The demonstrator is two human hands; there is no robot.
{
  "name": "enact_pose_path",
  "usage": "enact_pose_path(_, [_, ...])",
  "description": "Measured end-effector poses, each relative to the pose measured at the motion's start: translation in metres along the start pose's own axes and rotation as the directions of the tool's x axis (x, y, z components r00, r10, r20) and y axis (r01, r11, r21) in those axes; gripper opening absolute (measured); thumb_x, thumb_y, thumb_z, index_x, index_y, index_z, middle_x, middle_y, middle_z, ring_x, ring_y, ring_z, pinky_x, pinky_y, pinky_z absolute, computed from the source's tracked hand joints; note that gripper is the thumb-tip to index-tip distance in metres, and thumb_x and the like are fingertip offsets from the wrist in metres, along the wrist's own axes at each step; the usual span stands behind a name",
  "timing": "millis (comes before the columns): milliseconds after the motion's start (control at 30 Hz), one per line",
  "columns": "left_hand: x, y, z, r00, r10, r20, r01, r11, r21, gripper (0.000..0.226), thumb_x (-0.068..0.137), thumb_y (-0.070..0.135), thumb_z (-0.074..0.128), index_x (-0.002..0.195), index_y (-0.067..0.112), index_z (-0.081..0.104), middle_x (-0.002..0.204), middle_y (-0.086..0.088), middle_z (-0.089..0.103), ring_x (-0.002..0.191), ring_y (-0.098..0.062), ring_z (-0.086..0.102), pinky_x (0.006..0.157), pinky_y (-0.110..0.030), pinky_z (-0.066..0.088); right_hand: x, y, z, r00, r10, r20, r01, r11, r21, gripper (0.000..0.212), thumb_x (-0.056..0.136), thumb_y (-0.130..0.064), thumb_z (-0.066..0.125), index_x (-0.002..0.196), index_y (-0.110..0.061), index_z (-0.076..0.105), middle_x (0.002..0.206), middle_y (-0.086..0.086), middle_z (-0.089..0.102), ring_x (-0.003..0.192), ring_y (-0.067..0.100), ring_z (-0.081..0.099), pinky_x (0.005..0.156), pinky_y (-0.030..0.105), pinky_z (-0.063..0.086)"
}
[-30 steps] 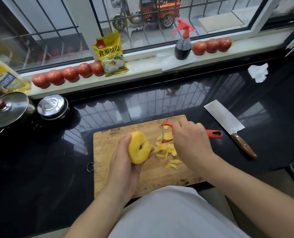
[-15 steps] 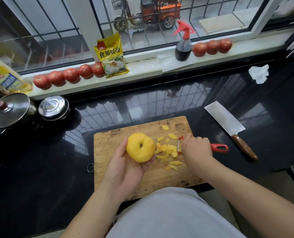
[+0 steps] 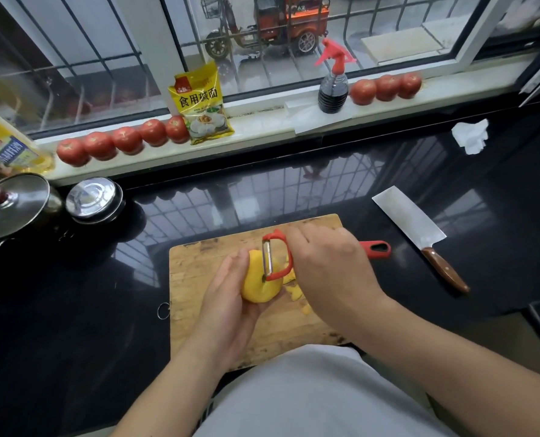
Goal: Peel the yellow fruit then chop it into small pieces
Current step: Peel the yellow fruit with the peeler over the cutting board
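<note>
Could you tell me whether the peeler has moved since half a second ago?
Yes. The peeler has come left across the cutting board, away from the cleaver, and its blade now lies against the yellow fruit.

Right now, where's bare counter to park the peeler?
Free: black counter between cutting board and windowsill; also between board and cleaver. Crowded: board's right half, with peels and both hands; far left corner, with pot and lidded tin.

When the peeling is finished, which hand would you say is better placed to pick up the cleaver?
Probably the right hand: the cleaver lies on its side, handle toward it, while the left hand grips the yellow fruit.
</note>
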State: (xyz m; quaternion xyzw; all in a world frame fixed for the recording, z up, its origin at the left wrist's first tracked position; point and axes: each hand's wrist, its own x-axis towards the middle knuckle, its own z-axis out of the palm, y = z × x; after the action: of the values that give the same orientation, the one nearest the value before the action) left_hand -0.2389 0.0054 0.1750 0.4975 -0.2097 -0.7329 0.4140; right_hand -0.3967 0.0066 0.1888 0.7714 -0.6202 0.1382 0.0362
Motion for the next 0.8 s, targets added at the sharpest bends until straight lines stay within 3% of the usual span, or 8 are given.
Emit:
enact_pose_path(133, [-0.001,0.0,0.003,0.996,0.093,0.019,-0.093,0.995,0.026,0.044,0.1,0.039,0.055,0.129,0.005,0.059,0.117,-0.016,0.074,0.102,-0.026,0.07,0.095,-0.053,0.057,-0.003,-0.009,0.01,1.0,0.005,-0.015,-0.006,0.999,-0.054,0.011,0.087,-0.003,0.051,0.086,-0.013,0.055,0.069,0.005,0.049,0.059,0.022,0.032,0.057,0.035,0.027])
enact_pose_path(233, [0.0,-0.002,0.002,0.99,0.135,-0.033,-0.135,0.991,0.004,0.033,0.099,0.031,0.059,0.123,0.008,0.06,0.103,-0.008,0.076,0.092,-0.021,0.071,0.088,-0.049,0.059,-0.006,-0.005,0.02,0.999,0.044,0.011,-0.043,0.997,-0.068,0.013,0.085,0.0,0.054,0.081,-0.012,0.054,0.064,0.006,0.046,0.054,0.022,0.03,0.053,0.034,0.025])
enact_pose_path(333, [0.001,-0.006,0.001,0.984,0.161,-0.075,-0.159,0.987,0.033,0.028,0.1,0.026,0.06,0.123,0.011,0.06,0.093,0.0,0.074,0.084,-0.015,0.07,0.093,-0.054,0.056,-0.006,-0.003,0.025,0.985,0.09,0.147,-0.073,0.99,-0.119,0.011,0.085,-0.002,0.062,0.085,-0.012,0.058,0.068,0.006,0.052,0.054,0.022,0.038,0.053,0.033,0.029])
enact_pose_path(467, [0.008,-0.008,0.0,0.971,0.183,-0.155,-0.187,0.982,-0.008,0.021,0.104,0.021,0.056,0.122,0.012,0.06,0.084,0.008,0.072,0.081,-0.01,0.068,0.096,-0.053,0.055,-0.008,0.008,0.034,0.897,0.21,0.389,-0.129,0.966,-0.224,0.012,0.098,-0.009,0.053,0.109,-0.015,0.053,0.095,0.004,0.058,0.075,0.022,0.049,0.064,0.033,0.038])
enact_pose_path(533, [0.01,-0.003,-0.001,0.97,0.162,-0.181,-0.18,0.98,-0.089,0.018,0.105,0.019,0.055,0.118,0.01,0.063,0.087,0.005,0.073,0.085,-0.013,0.068,0.099,-0.053,0.055,-0.011,0.016,0.039,0.843,0.278,0.461,-0.164,0.948,-0.273,0.019,0.098,-0.014,0.06,0.115,-0.014,0.053,0.1,0.005,0.058,0.08,0.022,0.053,0.067,0.033,0.042])
enact_pose_path(633, [0.013,0.003,-0.003,0.979,0.061,-0.195,-0.116,0.952,-0.284,0.014,0.101,0.015,0.056,0.113,0.01,0.061,0.106,-0.01,0.069,0.106,-0.031,0.066,0.106,-0.053,0.051,-0.016,0.024,0.053,0.804,0.31,0.507,-0.173,0.938,-0.3,0.031,0.094,-0.019,0.068,0.121,-0.013,0.053,0.109,0.006,0.061,0.091,0.023,0.059,0.078,0.035,0.051])
enact_pose_path(700, [0.013,0.004,-0.004,0.988,-0.02,-0.152,-0.044,0.912,-0.408,0.023,0.097,0.014,0.056,0.118,0.006,0.056,0.117,-0.021,0.063,0.111,-0.043,0.063,0.11,-0.054,0.047,-0.019,0.028,0.061,0.794,0.319,0.518,-0.18,0.936,-0.302,0.037,0.092,-0.022,0.071,0.123,-0.014,0.052,0.112,0.006,0.06,0.095,0.022,0.058,0.081,0.034,0.05])
enact_pose_path(800, [0.012,0.003,-0.007,0.995,-0.085,-0.054,0.049,0.879,-0.475,0.035,0.089,0.016,0.055,0.121,0.003,0.059,0.118,-0.026,0.064,0.111,-0.047,0.064,0.113,-0.053,0.044,-0.021,0.032,0.064,0.828,0.304,0.472,-0.193,0.944,-0.268,0.03,0.094,-0.022,0.067,0.121,-0.018,0.053,0.111,0.003,0.06,0.095,0.021,0.055,0.083,0.034,0.046])
